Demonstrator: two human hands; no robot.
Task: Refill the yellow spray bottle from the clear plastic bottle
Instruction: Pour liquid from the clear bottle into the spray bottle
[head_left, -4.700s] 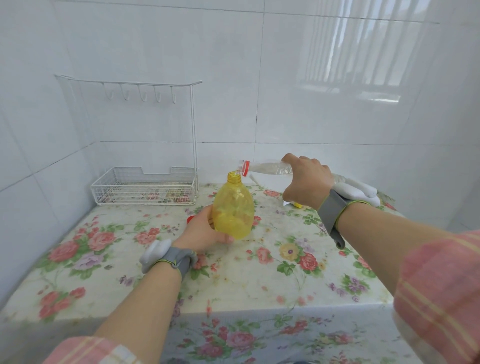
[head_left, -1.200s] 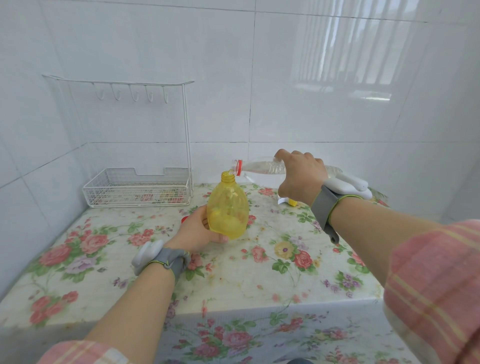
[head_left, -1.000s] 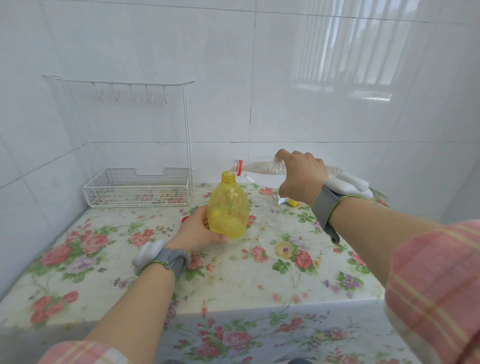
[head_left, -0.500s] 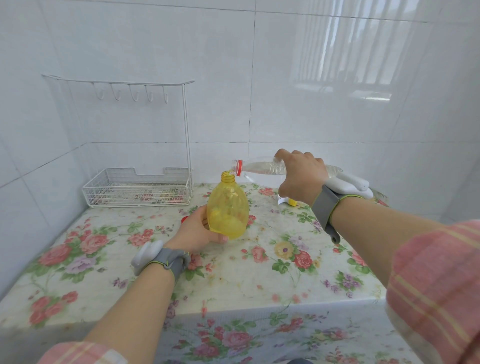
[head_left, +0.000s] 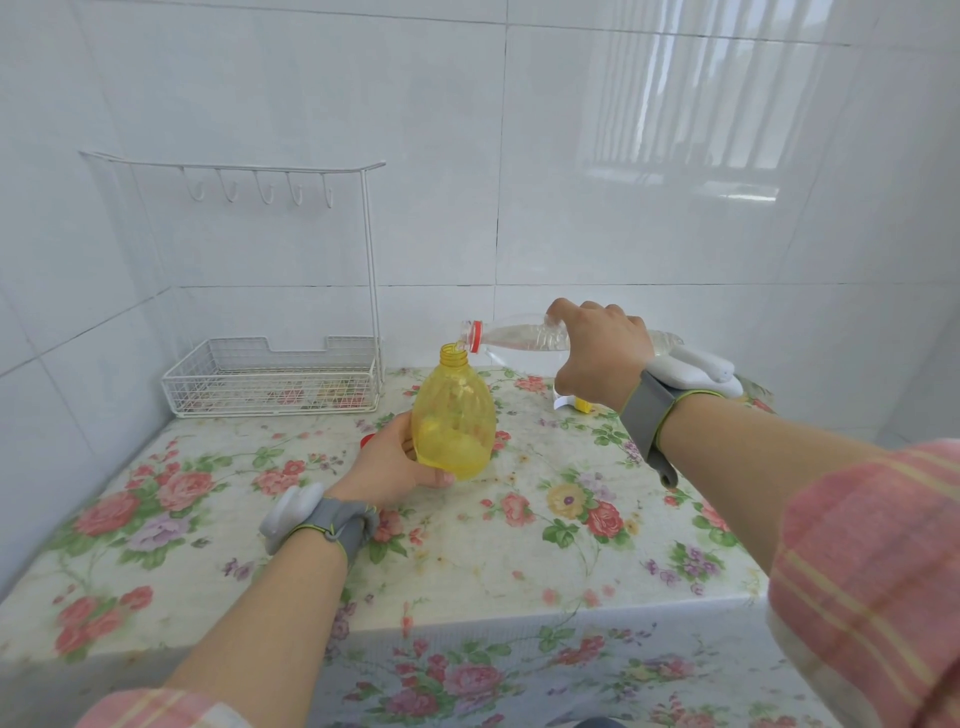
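Note:
My left hand (head_left: 387, 462) grips the yellow spray bottle (head_left: 454, 418) low on its left side, holding it nearly upright above the table with its neck uncapped. My right hand (head_left: 597, 353) holds the clear plastic bottle (head_left: 514, 336) lying almost level, its red-ringed mouth right over the yellow bottle's opening. A thin trickle of water runs from one mouth into the other. Liquid sits in the lower part of the yellow bottle. A small red cap (head_left: 367, 440) peeks out behind my left hand.
A floral cloth covers the table (head_left: 519, 545), whose front edge runs across the lower view. A white wire rack (head_left: 270, 376) with hooks stands at the back left. The white and yellow spray head (head_left: 571, 402) lies behind my right wrist. Tiled walls close in the back and left.
Both hands and bottles hold nearly the same pose as before. The clear bottle stays tipped over the yellow one's neck.

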